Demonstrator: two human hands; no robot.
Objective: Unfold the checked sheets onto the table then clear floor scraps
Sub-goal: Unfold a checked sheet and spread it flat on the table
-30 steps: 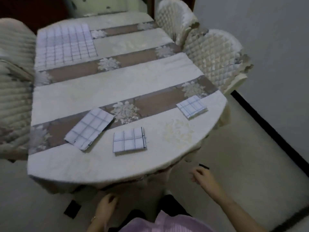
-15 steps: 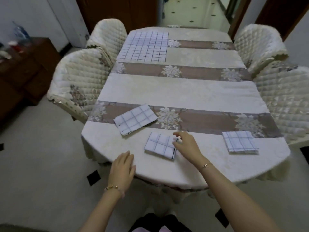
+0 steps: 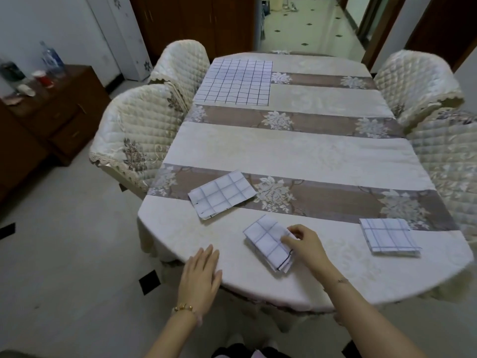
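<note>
Risk of dragging: right hand (image 3: 302, 245) pinches the folded checked sheet (image 3: 267, 241), left hand (image 3: 200, 276) lies flat and empty near it, so unanchored layers may slide.

right hand (image 3: 305, 244) pinching folded checked sheet (image 3: 268, 241)

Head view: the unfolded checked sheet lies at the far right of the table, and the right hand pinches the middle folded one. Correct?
No. The head view shows the unfolded checked sheet at the far left of the table, not the far right. The right hand does pinch the middle folded sheet.
</note>
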